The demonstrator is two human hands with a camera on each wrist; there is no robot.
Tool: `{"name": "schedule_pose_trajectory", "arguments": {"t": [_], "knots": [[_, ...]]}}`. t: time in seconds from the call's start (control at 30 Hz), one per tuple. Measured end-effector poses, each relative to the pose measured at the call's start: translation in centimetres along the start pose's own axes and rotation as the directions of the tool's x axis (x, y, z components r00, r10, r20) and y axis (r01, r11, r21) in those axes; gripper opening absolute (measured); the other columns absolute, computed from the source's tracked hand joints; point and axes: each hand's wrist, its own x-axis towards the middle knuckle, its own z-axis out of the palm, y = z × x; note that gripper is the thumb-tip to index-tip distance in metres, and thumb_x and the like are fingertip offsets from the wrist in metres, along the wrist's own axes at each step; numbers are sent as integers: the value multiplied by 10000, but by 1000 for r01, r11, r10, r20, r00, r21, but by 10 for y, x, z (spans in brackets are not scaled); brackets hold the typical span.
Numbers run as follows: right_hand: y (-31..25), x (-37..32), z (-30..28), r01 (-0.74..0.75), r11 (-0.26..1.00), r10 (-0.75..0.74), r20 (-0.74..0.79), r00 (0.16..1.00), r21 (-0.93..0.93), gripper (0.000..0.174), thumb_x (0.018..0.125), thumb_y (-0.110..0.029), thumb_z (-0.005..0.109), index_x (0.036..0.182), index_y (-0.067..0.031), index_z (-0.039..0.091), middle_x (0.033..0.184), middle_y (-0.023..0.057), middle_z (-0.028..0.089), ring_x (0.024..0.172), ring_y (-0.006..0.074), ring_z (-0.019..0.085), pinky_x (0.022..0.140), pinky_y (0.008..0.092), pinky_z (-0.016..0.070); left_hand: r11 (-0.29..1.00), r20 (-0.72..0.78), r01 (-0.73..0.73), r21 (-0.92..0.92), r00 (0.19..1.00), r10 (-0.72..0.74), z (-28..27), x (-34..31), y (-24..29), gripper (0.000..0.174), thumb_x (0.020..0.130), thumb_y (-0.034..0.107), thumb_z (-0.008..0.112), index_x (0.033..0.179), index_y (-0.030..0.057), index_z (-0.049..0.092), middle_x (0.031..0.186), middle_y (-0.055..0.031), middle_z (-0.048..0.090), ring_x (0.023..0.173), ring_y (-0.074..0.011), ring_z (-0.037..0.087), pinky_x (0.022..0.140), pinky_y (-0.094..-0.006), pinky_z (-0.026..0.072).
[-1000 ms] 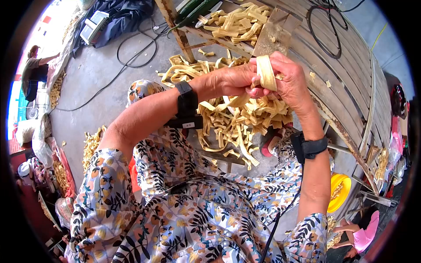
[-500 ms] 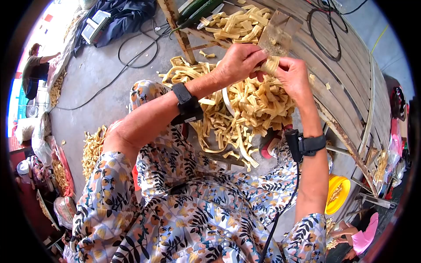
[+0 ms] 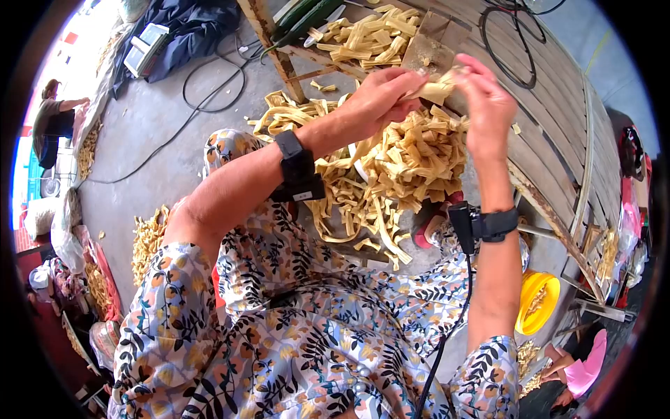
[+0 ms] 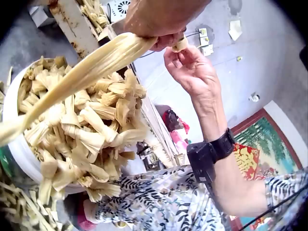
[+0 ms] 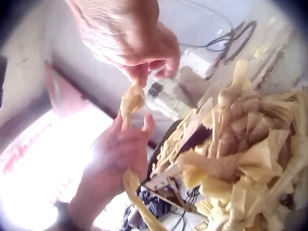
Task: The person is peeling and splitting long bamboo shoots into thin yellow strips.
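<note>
A pale yellow strip (image 3: pixel 437 89) is stretched between the two hands above a heap of knotted strips (image 3: pixel 419 157). The left hand (image 3: pixel 385 96) grips one side of it, and a long tail of the strip (image 4: pixel 91 62) hangs from that hand in the left wrist view. The right hand (image 3: pixel 488 108) pinches the other end between thumb and fingers. In the right wrist view a bulging, knot-like part (image 5: pixel 133 98) lies between the right hand (image 5: pixel 132 41) and the left hand (image 5: pixel 120 154). The heap fills a white-rimmed container (image 4: pixel 17 139).
Cut strips (image 3: pixel 377 35) and a dusty board (image 3: pixel 427 50) lie on the slatted wooden surface (image 3: pixel 551 119), near green cucumbers (image 3: pixel 307 17). Loose long strips (image 3: pixel 335 202) are around the container. A yellow bucket (image 3: pixel 551 307) stands at the right.
The hands have moved apart. The right hand has risen and shifted right, pulling at its end, and the broad loop seen earlier has become a smaller bunched piece.
</note>
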Motion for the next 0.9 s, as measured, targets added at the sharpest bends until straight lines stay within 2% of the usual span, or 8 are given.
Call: {"name": "schedule_pose_trajectory", "arguments": {"t": [0.1,0.17,0.33,0.43,0.63,0.77,0.8,0.9], "knots": [[-4,11,-19,-177,971,192,-86,978,158,63,750,-37,633,762,20,656,1009,74,583,817,97,539,745,207,462,996,44,-3,91,999,-1,1,-2,5,283,874,266,512,962,-1,546,624,49,389,505,-18,312,482,-156,278],[-3,11,-22,-273,956,271,31,962,112,141,756,-106,652,831,13,648,986,64,587,812,101,551,722,215,482,960,90,-67,273,995,44,-11,-1,-1,267,879,247,510,957,0,574,640,55,411,503,-17,316,480,-155,283],[-9,0,-21,-450,890,449,308,839,-72,444,734,-340,685,1031,-28,575,854,31,592,796,101,565,628,196,504,989,131,43,141,989,-62,-20,-7,5,245,881,228,508,948,6,589,665,59,463,531,2,378,458,-121,310],[-7,-10,-1,-372,916,401,376,835,-150,256,757,-208,672,926,-27,606,716,-1,577,567,32,489,496,153,420,994,167,51,92,984,-66,-18,-1,-2,245,881,225,507,939,1,584,646,61,452,509,3,356,439,-125,283],[5,-8,-1,-441,882,387,278,879,167,156,758,-89,642,882,-1,609,647,-3,536,500,13,412,409,154,302,996,281,86,11,956,-85,-28,3,4,245,882,227,505,900,-5,583,602,62,414,470,-1,302,418,-149,220],[11,-3,-1,-525,823,468,263,843,218,155,754,-89,650,862,12,605,638,-8,517,483,12,400,396,143,284,977,162,55,205,983,-90,-28,10,9,253,893,213,480,902,-15,587,593,51,419,478,-22,331,430,-161,248],[14,0,-3,-512,822,464,228,856,248,149,747,-87,659,848,5,598,643,-6,510,481,13,398,393,142,282,892,166,-69,447,986,-7,-26,6,19,236,888,200,489,878,-9,599,595,44,439,500,-35,371,446,-178,290],[12,16,-12,-471,846,464,91,881,250,133,741,-78,664,823,-8,586,644,-6,504,481,14,397,393,140,281,753,234,-244,611,964,123,-42,22,23,230,880,201,506,837,-2,607,595,35,452,519,-41,394,463,-187,319]]}}
